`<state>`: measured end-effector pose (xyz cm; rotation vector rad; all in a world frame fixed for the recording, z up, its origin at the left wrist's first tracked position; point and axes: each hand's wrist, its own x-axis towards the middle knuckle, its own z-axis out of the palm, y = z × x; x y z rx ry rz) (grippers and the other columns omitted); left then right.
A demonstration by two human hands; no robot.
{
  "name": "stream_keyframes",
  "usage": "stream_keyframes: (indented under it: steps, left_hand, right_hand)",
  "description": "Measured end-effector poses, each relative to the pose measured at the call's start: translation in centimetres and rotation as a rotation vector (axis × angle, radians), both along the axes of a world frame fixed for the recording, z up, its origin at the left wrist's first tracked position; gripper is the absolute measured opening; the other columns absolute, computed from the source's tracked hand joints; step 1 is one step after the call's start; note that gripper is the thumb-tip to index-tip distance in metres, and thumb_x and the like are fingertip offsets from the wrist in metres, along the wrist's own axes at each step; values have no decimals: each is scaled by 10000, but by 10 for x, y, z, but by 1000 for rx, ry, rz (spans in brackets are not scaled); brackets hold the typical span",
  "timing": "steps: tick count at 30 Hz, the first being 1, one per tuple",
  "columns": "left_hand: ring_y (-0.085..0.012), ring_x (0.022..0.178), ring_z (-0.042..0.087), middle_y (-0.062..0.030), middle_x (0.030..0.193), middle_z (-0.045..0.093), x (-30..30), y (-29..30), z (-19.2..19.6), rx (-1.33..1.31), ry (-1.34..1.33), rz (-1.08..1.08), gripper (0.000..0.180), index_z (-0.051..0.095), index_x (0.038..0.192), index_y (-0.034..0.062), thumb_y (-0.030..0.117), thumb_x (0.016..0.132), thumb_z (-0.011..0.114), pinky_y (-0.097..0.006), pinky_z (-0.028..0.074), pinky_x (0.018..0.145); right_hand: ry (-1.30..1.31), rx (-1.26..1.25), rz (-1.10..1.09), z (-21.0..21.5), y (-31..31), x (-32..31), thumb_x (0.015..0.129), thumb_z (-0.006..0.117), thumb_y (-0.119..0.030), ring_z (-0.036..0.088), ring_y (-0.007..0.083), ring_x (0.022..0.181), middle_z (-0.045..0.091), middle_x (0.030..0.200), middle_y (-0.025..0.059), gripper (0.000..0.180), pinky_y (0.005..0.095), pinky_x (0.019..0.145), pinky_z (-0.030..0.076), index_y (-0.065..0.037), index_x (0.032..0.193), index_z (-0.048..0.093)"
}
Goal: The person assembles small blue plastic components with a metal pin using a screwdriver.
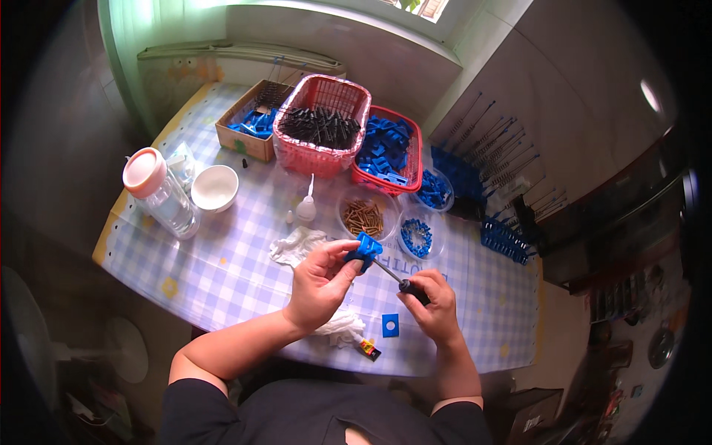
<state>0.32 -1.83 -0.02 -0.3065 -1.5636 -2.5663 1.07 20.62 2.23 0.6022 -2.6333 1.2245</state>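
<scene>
My left hand [315,291] is closed around a small blue plastic part [368,247], raised above the middle of the table. In my right hand [436,310] is a screwdriver [414,291] by its dark handle. Its metal shaft slants up to the left and its tip meets the blue part; the exact contact spot is hidden. Below, on the checked cloth, lies a flat blue square [390,334] with a pale round centre. A white cloth [294,245] rests behind my left hand, and a small yellow, red and black object [369,350] is near the front edge.
Behind my hands stand a clear bowl of brass-coloured pins [363,217] and one of small blue pieces [417,237]. Farther back are a red basket of black parts [320,127], another of blue parts [386,148] and a cardboard box [245,143]. A bottle [159,194] and white bowl [215,189] stand left.
</scene>
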Motion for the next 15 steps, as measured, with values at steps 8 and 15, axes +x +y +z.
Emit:
stream_keyframes:
  steps: [8, 15]
  left_hand:
    - [-110, 931, 651, -96, 1059, 679, 3, -1, 4, -55, 44, 63, 319, 576, 1228, -4, -50, 914, 609, -242, 537, 799]
    - [-115, 893, 665, -103, 988, 701, 2, 1, 0, -61, 113, 140, 306, 649, 1179, -4, -47, 876, 658, -244, 543, 760]
  right_hand:
    - [-13, 23, 6, -8, -2, -7, 879, 682, -99, 641, 217, 784, 627, 917, 119, 238, 284, 704, 514, -25, 1105, 664]
    - [393, 156, -51, -7, -6, -3, 842, 727, -119, 641, 259, 713, 616, 881, 144, 266, 319, 632, 530, -13, 1072, 647]
